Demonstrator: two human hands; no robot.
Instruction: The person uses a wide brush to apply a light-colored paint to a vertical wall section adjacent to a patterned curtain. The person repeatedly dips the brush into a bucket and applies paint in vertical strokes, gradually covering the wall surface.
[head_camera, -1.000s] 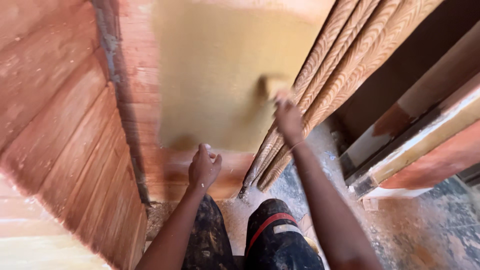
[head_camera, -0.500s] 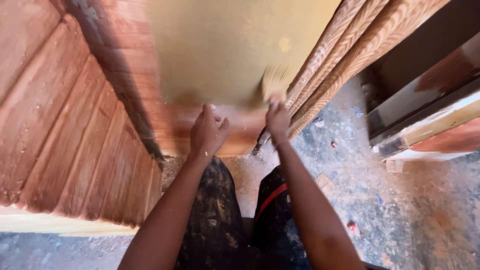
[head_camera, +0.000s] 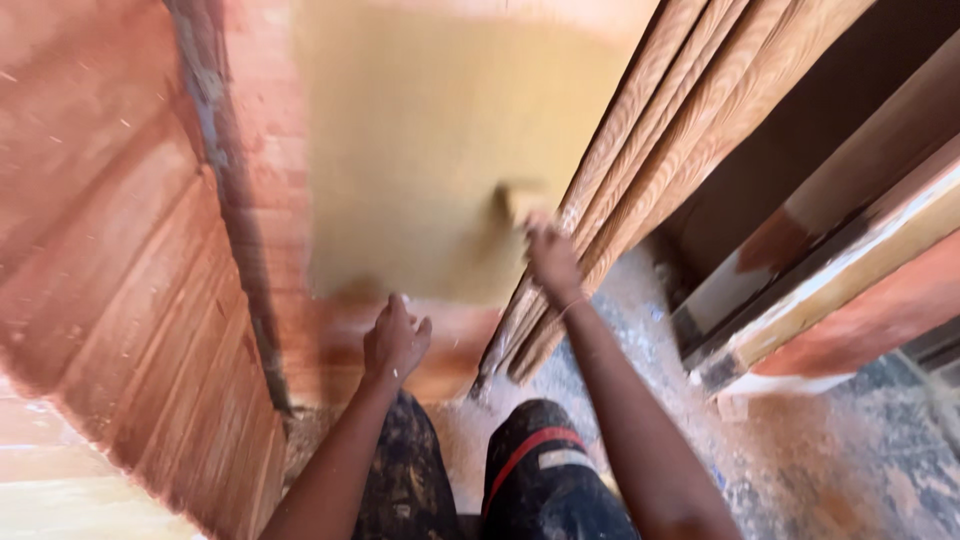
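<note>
Since half a second ago, my right hand (head_camera: 552, 262) has risen up the panel, carrying the small pad (head_camera: 520, 200) with it. Head view: that hand is closed on the blurred pad, pressed flat to the tan, matt panel (head_camera: 420, 150); I judge long, even strokes serve best. My left hand (head_camera: 395, 342), fingers loosely curled and empty, braces the panel's reddish lower edge. Grained, ribbed mouldings (head_camera: 680, 130) lean alongside; dusty floor (head_camera: 800, 470) below.

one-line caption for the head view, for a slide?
Right hand presses a blurred pad against a tan-coated panel; left hand rests near its lower edge, beside leaning wood mouldings.
</note>
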